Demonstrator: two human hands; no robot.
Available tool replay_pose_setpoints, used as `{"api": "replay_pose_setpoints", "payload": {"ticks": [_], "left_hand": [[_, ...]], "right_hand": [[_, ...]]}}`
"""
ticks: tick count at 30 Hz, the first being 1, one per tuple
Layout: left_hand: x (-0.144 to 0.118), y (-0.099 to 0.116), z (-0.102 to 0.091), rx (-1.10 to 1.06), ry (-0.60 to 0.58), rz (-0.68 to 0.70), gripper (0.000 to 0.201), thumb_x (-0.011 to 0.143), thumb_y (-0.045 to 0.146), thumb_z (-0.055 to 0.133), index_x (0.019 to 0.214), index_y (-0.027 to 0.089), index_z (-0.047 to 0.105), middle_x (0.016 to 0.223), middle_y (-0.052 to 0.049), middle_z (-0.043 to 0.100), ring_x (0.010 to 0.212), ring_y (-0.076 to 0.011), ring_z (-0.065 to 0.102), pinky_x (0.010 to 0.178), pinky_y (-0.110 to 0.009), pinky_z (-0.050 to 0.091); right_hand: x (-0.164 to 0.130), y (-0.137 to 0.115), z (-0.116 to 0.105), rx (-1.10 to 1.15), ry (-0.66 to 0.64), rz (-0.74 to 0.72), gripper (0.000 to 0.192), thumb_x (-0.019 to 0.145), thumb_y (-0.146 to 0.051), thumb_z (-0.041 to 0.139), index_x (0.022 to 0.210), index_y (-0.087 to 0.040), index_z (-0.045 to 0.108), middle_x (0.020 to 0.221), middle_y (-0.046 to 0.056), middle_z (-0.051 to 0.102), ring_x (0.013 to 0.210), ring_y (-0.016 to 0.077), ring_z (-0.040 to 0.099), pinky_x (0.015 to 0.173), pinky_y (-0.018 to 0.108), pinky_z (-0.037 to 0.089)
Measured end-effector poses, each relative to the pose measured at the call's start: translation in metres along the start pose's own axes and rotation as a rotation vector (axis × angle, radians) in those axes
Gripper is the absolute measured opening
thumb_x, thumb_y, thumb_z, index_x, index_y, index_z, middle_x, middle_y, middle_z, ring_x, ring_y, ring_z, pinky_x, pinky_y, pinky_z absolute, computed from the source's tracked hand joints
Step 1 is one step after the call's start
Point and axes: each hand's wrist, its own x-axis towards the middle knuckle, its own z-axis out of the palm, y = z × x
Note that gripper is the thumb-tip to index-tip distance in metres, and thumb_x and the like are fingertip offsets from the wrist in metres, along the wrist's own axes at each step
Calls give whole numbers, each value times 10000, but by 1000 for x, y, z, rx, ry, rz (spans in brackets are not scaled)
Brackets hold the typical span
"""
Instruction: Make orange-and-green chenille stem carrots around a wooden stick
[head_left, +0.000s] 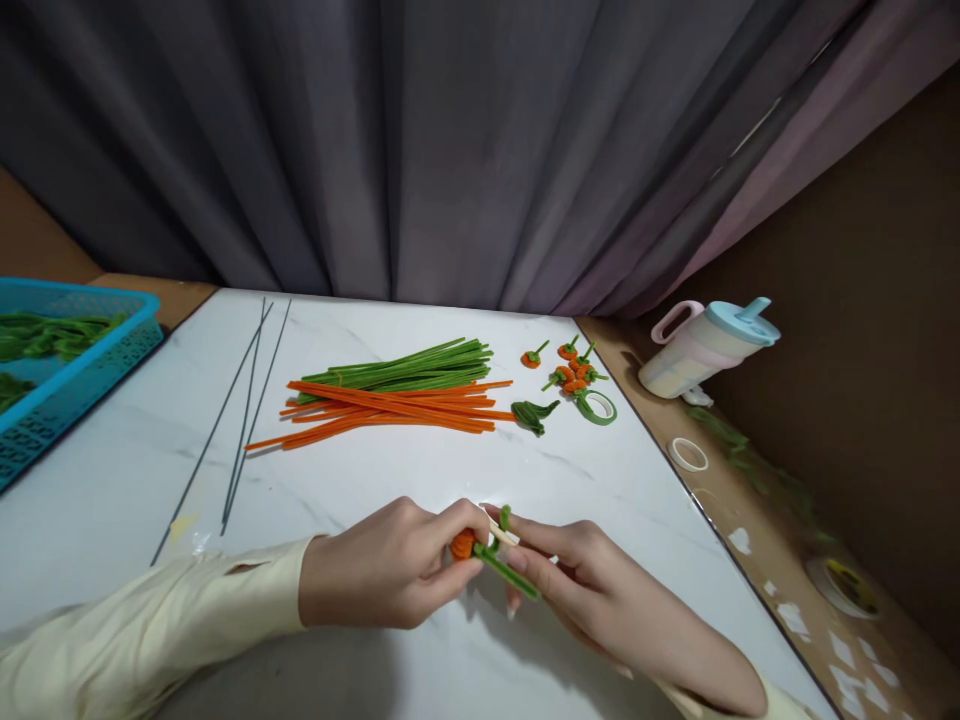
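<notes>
Between the thumb and fingers of my left hand [397, 565] is a small orange pipe-cleaner pumpkin [463, 545]. A green pipe cleaner [517, 576] runs from it toward the right, and a short green end curls up near my right fingertips. My right hand [585, 580] pinches a thin pale stick [501, 533] whose other end reaches the pumpkin. Both hands are close together above the near part of the white table. Beyond them lie a bundle of green pipe cleaners [405, 366] and a spread of orange pipe cleaners [390, 408].
Several small orange pumpkins [574, 385] with green stems lie at the back right, beside green tape [607, 418] and green leaf pieces [534, 415]. Dark wires [251, 420] lie left. A blue basket [142, 315] stands far left, a tumbler [694, 350] right, with paper scraps [844, 650] nearby.
</notes>
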Motion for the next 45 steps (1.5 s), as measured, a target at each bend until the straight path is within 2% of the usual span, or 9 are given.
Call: {"api": "replay_pose_setpoints", "payload": {"ticks": [6,13,17,20,24,27,30,36,45], "left_hand": [[-2,-4,5,116,61,42,133,882,202,419,1012,186,447,526,80,445,402,-87,426,439,-190,303],[-3,-2,5,118,54,43,135,878,192,409,1008,187,446,517,74,450,407,-88,415,457,-195,308],[0,2,0,-94,-15,-91,98,836,181,449,932,199,444,490,95,388,392,-68,345,398,-167,256],[3,2,-3,-399,-127,-278,104,821,202,478,890,207,401,587,67,553,355,-44,357,354,-147,276],[7,-1,-6,-646,-169,-370,155,827,251,507,910,207,383,704,13,651,339,-36,406,350,-147,344],[7,-3,-5,-594,-90,-357,155,842,272,497,922,211,379,716,8,651,354,-41,409,351,-150,334],[6,-2,-2,-447,-10,-296,132,856,270,475,919,208,376,656,31,609,371,-42,369,363,-149,284],[2,-1,3,-166,64,-127,88,860,217,449,935,192,410,460,127,259,379,-62,249,393,-178,191],[1,-1,4,-222,38,-145,88,847,155,424,921,197,401,485,120,281,393,-61,267,400,-177,192]], "right_hand": [[-1,-2,9,228,60,201,367,899,-468,483,857,-133,627,539,-42,499,275,11,281,276,146,179],[-1,0,15,219,61,144,401,922,-472,436,760,-140,591,409,-79,330,280,32,272,299,151,198],[-3,4,14,-8,82,-39,409,977,-381,335,740,-142,567,501,-44,405,426,53,365,471,172,321],[-2,6,10,-142,70,-120,335,982,-318,327,882,-144,595,645,-10,517,550,75,439,580,188,355],[3,6,4,-71,25,-29,356,968,-361,357,1095,-157,620,666,0,583,478,65,440,488,174,357],[3,5,6,192,51,173,452,934,-443,412,1264,-157,533,661,-5,608,311,23,330,308,153,236],[0,8,13,409,90,211,515,905,-445,479,1331,-155,466,650,2,629,276,3,306,273,130,176],[0,13,24,669,80,218,508,874,-444,547,1265,-120,538,608,39,646,249,-5,300,275,137,112],[2,12,29,427,155,172,453,898,-469,460,1100,-114,657,517,-28,512,271,12,285,288,151,162]]}}
